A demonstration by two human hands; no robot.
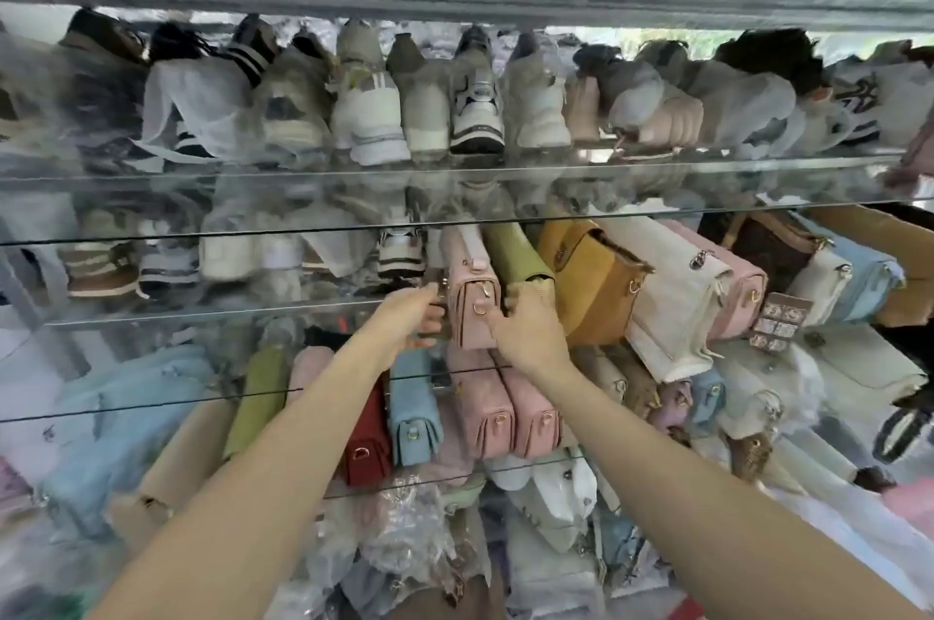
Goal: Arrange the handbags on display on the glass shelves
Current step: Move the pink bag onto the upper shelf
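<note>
Both hands are bracketing 1 pink handbag (472, 288) (left hand (412, 316) and right hand (530, 328) each gripping a side), likely seating it upright beside the green bag (515, 253).

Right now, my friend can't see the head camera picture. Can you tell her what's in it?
Two bare hands, the left hand and the right hand, hold a pink handbag at the front of a glass shelf, beside a green handbag and a row of other bags. Sneakers line the shelf above; more bags fill the one below.
</note>
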